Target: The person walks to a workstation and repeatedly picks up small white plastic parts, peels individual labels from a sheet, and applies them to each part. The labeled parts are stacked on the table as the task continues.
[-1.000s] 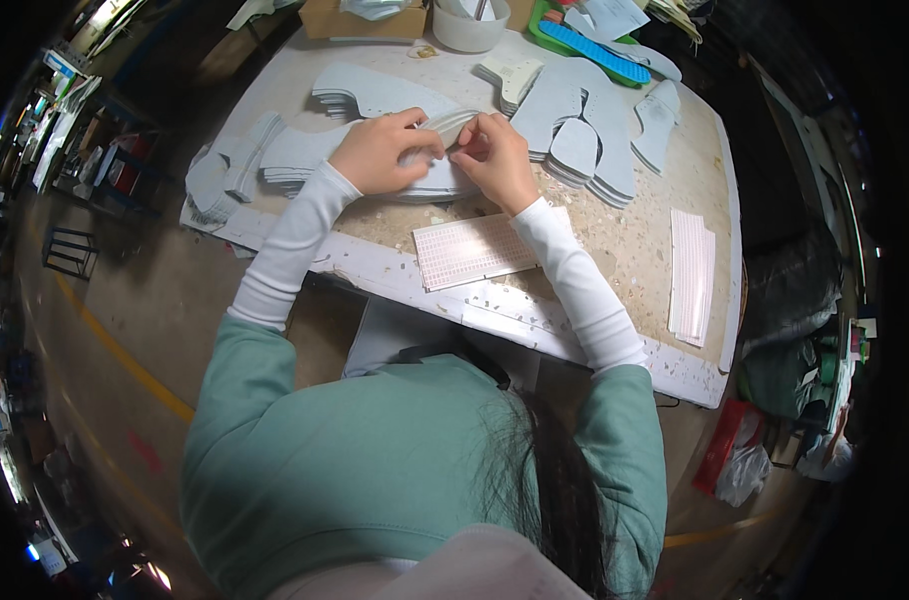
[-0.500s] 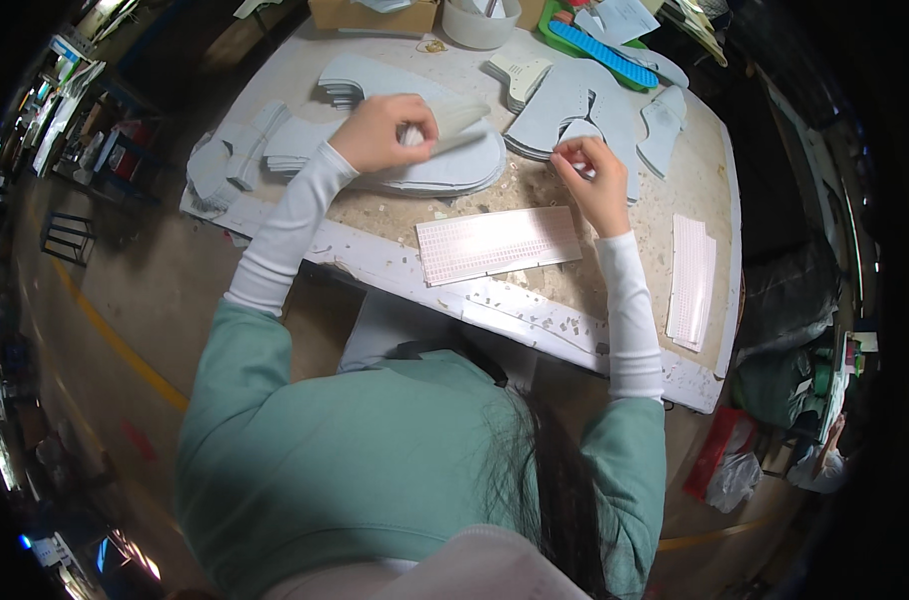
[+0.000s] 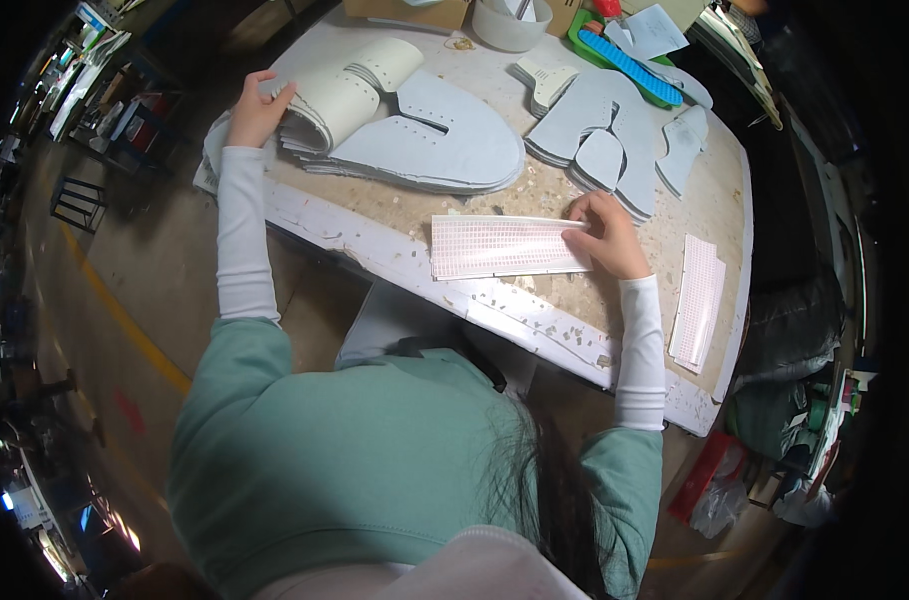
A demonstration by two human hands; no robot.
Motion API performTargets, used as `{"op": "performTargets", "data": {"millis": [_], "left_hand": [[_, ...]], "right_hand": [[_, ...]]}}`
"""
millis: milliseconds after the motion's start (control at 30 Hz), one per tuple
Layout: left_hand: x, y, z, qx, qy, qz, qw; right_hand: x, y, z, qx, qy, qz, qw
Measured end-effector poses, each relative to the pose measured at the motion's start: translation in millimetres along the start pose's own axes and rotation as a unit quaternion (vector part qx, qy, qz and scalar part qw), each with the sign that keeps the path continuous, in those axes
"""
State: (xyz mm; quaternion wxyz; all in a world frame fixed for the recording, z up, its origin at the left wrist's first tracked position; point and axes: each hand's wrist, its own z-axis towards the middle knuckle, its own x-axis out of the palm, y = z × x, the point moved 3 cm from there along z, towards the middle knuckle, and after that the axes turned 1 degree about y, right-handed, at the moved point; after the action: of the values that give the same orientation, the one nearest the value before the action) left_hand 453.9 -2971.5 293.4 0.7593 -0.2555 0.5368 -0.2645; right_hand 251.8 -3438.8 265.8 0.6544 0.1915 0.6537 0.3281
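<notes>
Worktable (image 3: 395,215): left hand (image 3: 255,108) lifts grey cutouts (image 3: 345,95); right hand (image 3: 607,235) pinches label sheet (image 3: 500,246).

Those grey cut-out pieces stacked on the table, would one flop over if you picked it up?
Probably yes: the left hand curls the grey stack's top sheets back into a roll, so they seem pliable. Thin and flat, they likely weigh little and won't roll.

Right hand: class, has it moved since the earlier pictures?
Yes. The right hand left the stack of grey cut pieces and came toward the person, onto the label sheet.
</notes>
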Motion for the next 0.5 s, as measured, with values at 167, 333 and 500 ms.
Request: {"op": "performTargets", "data": {"millis": [167, 333, 500], "left_hand": [[-25, -69, -38, 0.238, -0.105, 0.072, 0.963], [12, -152, -104, 0.313, 0.239, -0.209, 0.895], [73, -192, -139, 0.356, 0.334, -0.166, 0.857]], "right_hand": [[-5, 13, -1, 0.026, 0.011, 0.333, 0.942], [2, 44, 17, 0.010, -0.069, 0.380, 0.922], [31, 70, 33, -0.045, -0.151, 0.340, 0.927]]}}
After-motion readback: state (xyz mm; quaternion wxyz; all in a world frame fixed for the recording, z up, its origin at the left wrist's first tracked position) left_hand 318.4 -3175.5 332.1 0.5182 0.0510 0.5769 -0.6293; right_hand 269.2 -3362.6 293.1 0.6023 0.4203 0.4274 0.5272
